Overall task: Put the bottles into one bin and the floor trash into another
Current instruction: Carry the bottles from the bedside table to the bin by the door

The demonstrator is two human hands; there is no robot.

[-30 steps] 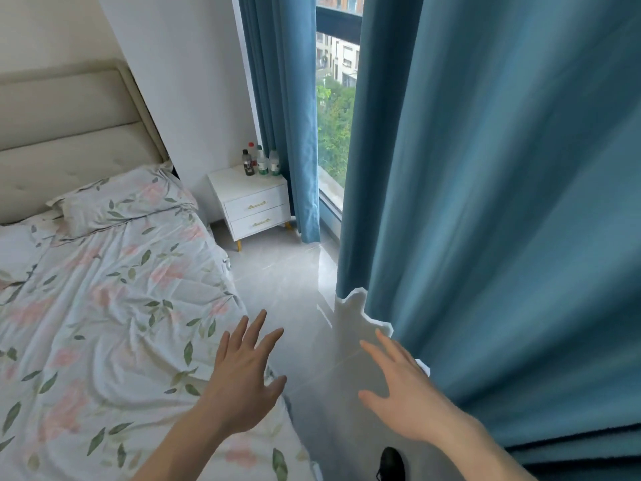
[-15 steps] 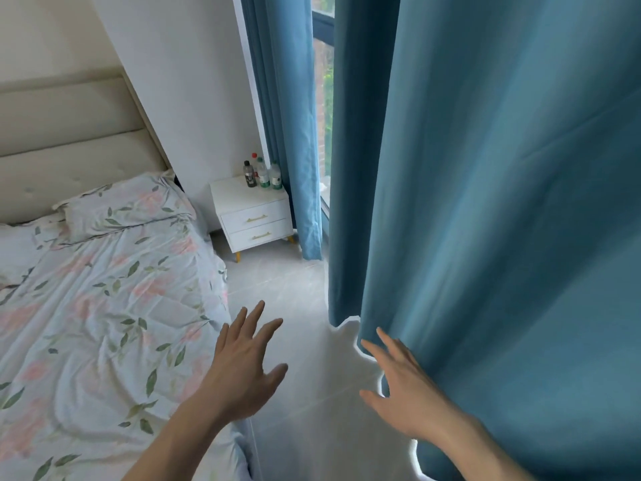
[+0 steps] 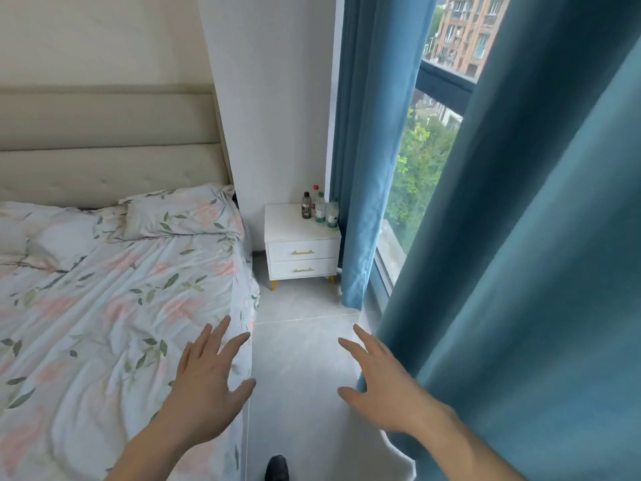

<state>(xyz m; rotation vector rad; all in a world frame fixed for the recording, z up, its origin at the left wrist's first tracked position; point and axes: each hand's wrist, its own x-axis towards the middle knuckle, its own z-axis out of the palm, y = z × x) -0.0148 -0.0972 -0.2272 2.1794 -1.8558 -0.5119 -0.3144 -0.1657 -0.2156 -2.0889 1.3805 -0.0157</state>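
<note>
Several bottles stand together at the back right corner of a white nightstand [image 3: 291,228]: a dark bottle [image 3: 306,206], a red-capped one [image 3: 316,192] behind it, and two clear bottles with green labels [image 3: 320,211] [image 3: 332,213]. My left hand [image 3: 208,380] hovers over the bed's edge, fingers spread, holding nothing. My right hand [image 3: 385,383] hovers beside the curtain, also spread and empty. Both hands are well short of the nightstand. No bins and no floor trash are in view.
A bed with a floral cover [image 3: 104,307] fills the left. Blue curtains [image 3: 520,272] [image 3: 360,168] hang along the window on the right. A narrow strip of grey tiled floor [image 3: 301,348] runs between them to the nightstand. A dark shoe tip [image 3: 276,471] shows at the bottom.
The view has swung and moved forward along the aisle; the nightstand and bottles appear nearer and more centred. Both hands stay spread and empty, now further apart.
</note>
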